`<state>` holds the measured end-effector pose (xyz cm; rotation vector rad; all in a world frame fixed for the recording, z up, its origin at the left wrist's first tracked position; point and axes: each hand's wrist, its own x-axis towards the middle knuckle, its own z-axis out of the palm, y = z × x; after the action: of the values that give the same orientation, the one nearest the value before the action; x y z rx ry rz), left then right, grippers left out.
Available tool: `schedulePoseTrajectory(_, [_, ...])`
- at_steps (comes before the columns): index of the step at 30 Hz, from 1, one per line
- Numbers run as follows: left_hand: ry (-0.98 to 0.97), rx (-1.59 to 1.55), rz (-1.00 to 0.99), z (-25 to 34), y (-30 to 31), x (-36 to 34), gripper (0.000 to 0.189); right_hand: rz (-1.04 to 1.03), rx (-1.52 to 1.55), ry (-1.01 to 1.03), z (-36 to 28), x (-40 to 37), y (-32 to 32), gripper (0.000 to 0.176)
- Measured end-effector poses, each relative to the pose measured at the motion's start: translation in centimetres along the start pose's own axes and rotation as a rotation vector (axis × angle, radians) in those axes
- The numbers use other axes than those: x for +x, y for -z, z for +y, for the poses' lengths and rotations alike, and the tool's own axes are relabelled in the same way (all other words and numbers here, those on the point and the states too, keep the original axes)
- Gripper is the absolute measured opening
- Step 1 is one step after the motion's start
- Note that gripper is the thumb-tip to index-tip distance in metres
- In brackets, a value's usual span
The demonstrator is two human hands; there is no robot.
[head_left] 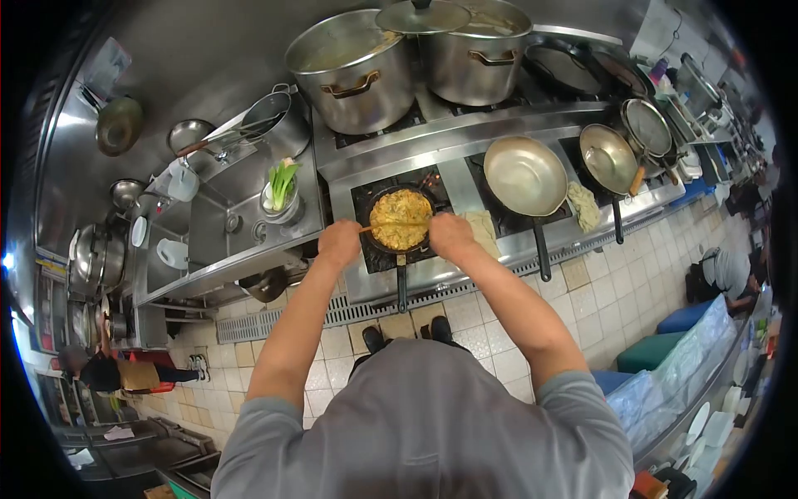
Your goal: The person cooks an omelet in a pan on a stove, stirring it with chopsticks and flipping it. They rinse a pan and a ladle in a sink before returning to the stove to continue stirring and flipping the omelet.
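Across the frying pan (401, 218) — handle pointing back at the person — lies a wooden stick (392, 224), gripped by the left hand (339, 243); the right hand (451, 235), apparently fisted, is at its right rim.

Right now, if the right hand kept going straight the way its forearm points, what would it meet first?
Most likely the small black frying pan. The right hand is at its rim, and its line runs over the yellow-orange fried food inside. The fisheye view leaves depth unclear.
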<state>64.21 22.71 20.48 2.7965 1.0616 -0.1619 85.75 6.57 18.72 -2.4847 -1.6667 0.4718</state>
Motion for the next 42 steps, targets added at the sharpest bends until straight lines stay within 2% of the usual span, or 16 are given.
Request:
schedulePoseTrajectory(2, [0.149, 0.135, -0.196, 0.7, -0.2, 1.0, 0.039, -0.068, -0.038, -0.041, -0.3, 1.0, -1.4, 0.023])
schedulePoseTrajectory(5, [0.122, 0.111, -0.145, -0.8, -1.4, 1.2, 0.039, -0.070, 0.008, -0.073, -0.3, -0.7, 1.7, 0.022])
schedulePoseTrajectory(7, [0.099, 0.091, -0.131, -0.7, 0.0, 0.4, 0.038, -0.064, -0.013, -0.039, -0.4, -1.2, 2.6, 0.022])
schedulePoseTrajectory(9, [0.074, 0.073, -0.126, -0.2, 0.4, 0.0, 0.038, -0.065, -0.029, -0.008, -0.6, -1.0, 1.7, 0.023])
schedulePoseTrajectory(11, [0.060, 0.082, -0.058, 0.0, 0.4, 0.1, 0.024, -0.044, -0.048, -0.007, -1.4, 0.4, -0.8, 0.023])
schedulePoseTrajectory(12, [0.061, 0.083, -0.059, -0.4, 0.0, 0.5, 0.024, -0.045, -0.047, -0.005, -1.4, 0.3, -0.8, 0.023])
schedulePoseTrajectory(14, [0.115, 0.103, -0.085, -1.5, -1.2, 1.3, 0.024, -0.077, 0.011, -0.125, -1.1, -0.1, -0.5, 0.023])
schedulePoseTrajectory(17, [0.025, 0.056, -0.041, -0.5, 1.8, -0.4, 0.024, -0.011, -0.006, -0.030, -0.3, -1.7, 1.0, 0.024])
schedulePoseTrajectory(20, [0.074, 0.086, -0.024, -0.5, 0.9, 0.1, 0.025, -0.004, -0.002, 0.036, -0.6, -2.0, 0.4, 0.024])
schedulePoseTrajectory(23, [0.132, 0.138, -0.070, -0.6, 0.5, 0.3, 0.027, -0.108, 0.003, -0.034, 0.0, -1.7, -0.1, 0.024])
schedulePoseTrajectory(27, [0.053, 0.052, -0.037, 0.2, 0.7, -1.0, 0.035, -0.028, 0.045, -0.019, 0.8, -2.6, 1.9, 0.023])
schedulePoseTrajectory(30, [0.048, 0.033, -0.119, 1.9, 0.8, -1.7, 0.033, -0.046, 0.033, 0.026, 0.7, -2.3, 0.8, 0.022])
schedulePoseTrajectory(32, [0.167, 0.130, -0.188, 0.6, -1.3, -0.3, 0.033, -0.140, -0.027, -0.024, 0.5, -2.2, 0.7, 0.022])
schedulePoseTrajectory(36, [0.117, 0.111, -0.219, 1.3, 2.2, -1.8, 0.034, -0.115, 0.003, -0.015, 3.1, -2.8, 2.5, 0.022])
schedulePoseTrajectory(39, [0.056, 0.082, -0.174, 2.1, 1.8, -1.8, 0.035, -0.013, -0.040, -0.036, 4.1, -1.8, 3.5, 0.020])
schedulePoseTrajectory(42, [0.068, 0.031, -0.074, 2.8, -0.5, -0.2, 0.038, -0.030, -0.050, -0.099, 3.9, -0.8, 2.9, 0.020])
